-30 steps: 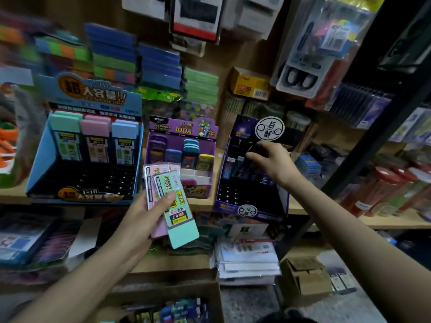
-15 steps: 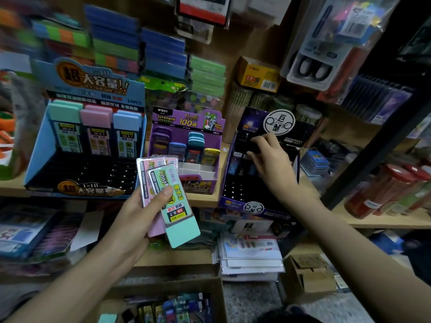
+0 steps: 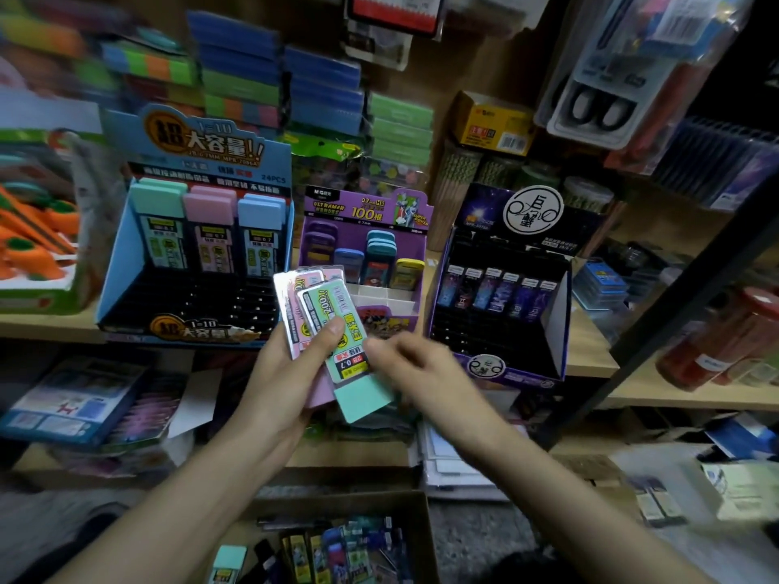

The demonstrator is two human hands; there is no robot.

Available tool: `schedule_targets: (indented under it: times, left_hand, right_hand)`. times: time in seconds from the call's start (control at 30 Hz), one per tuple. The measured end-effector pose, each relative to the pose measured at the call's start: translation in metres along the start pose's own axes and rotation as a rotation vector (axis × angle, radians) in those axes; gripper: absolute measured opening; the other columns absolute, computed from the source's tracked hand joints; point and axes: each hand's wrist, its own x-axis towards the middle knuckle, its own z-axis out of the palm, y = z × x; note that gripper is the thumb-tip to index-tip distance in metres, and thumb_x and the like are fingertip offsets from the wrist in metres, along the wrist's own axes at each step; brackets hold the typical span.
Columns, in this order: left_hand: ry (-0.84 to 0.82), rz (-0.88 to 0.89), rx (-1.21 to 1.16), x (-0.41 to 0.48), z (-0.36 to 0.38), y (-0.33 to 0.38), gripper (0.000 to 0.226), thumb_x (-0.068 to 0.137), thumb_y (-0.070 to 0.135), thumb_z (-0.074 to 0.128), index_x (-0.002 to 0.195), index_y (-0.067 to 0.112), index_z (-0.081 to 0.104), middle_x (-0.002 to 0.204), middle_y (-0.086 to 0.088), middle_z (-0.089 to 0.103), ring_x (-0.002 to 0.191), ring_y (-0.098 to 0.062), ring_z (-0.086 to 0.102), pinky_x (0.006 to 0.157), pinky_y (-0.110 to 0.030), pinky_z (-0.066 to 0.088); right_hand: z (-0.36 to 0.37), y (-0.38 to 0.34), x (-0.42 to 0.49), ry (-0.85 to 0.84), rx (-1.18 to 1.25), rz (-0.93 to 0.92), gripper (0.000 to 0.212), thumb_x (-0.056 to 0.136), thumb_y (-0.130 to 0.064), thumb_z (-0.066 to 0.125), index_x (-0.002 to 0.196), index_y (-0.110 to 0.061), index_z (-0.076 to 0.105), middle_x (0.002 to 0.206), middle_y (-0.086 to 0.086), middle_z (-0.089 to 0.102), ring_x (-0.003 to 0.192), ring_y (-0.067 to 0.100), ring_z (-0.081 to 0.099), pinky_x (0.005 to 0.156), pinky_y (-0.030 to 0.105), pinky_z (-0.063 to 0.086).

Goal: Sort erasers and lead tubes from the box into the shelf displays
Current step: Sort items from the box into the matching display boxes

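Observation:
My left hand [image 3: 291, 373] grips a small stack of flat lead cases [image 3: 337, 330], a green one on top and pink ones beneath, thumb across the green label. My right hand [image 3: 417, 368], blurred, is at the right edge of that stack, its fingertips by the green case; whether it pinches the case is unclear. Behind stand three shelf displays: a blue display [image 3: 139, 255] with green, pink and blue cases, a purple display [image 3: 417, 233] with small cases, and a dark display [image 3: 560, 322] with a row of dark lead tubes. The cardboard box [image 3: 417, 516] of mixed items lies below.
Stacked colourful packs and hanging blister packs crowd the back wall. An orange carrot-themed pack sits at far left [image 3: 33, 242], red-lidded jars at far right [image 3: 716, 343]. A black shelf post [image 3: 674, 314] slants on the right. Papers and boxes fill the lower shelf.
My right hand has left the dark display and come down and left to the stack in my left hand. The view has moved closer to the shelf.

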Motion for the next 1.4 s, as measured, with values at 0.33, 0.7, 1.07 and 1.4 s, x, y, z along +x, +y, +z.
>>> schedule_targets:
  times: [0.33, 0.7, 1.07, 1.4]
  left_hand:
    - [0.102, 0.017, -0.011, 0.003, -0.031, 0.021, 0.038, 0.075, 0.038, 0.059, 0.111, 0.025, 0.062, 0.094, 0.0, 0.075, 0.081, -0.014, 0.072, 0.057, -0.027, 0.057]
    - [0.306, 0.163, 0.079, -0.005, -0.117, 0.071, 0.03, 0.094, 0.024, 0.05, 0.123, 0.021, 0.055, 0.085, 0.003, 0.075, 0.073, -0.011, 0.072, 0.054, -0.025, 0.057]
    - [0.362, 0.232, 0.079, -0.014, -0.15, 0.094, 0.017, 0.093, 0.026, 0.05, 0.106, 0.029, 0.06, 0.092, -0.002, 0.074, 0.081, -0.015, 0.072, 0.06, -0.027, 0.059]
    - [0.335, 0.232, 0.102, -0.019, -0.157, 0.095, 0.021, 0.092, 0.026, 0.052, 0.112, 0.027, 0.059, 0.09, 0.0, 0.075, 0.08, -0.015, 0.072, 0.064, -0.027, 0.059]
  right_hand:
    - [0.027, -0.025, 0.007, 0.103, 0.241, -0.023, 0.01, 0.088, -0.01, 0.062, 0.098, -0.01, 0.062, 0.08, -0.003, 0.068, 0.063, 0.002, 0.063, 0.051, 0.015, 0.047]
    - [0.067, -0.11, 0.114, 0.136, -0.149, -0.419, 0.008, 0.088, -0.013, 0.064, 0.093, -0.008, 0.067, 0.077, 0.01, 0.066, 0.061, 0.011, 0.059, 0.053, 0.028, 0.048]
    - [0.133, -0.139, 0.188, -0.004, -0.787, -0.511, 0.029, 0.084, -0.023, 0.069, 0.067, -0.009, 0.049, 0.06, 0.004, 0.046, 0.055, 0.014, 0.041, 0.048, 0.028, 0.028]
    - [0.153, -0.117, 0.19, 0.098, -1.109, -0.741, 0.034, 0.086, -0.016, 0.065, 0.113, -0.005, 0.047, 0.108, 0.016, 0.058, 0.095, 0.035, 0.056, 0.062, 0.038, 0.043]
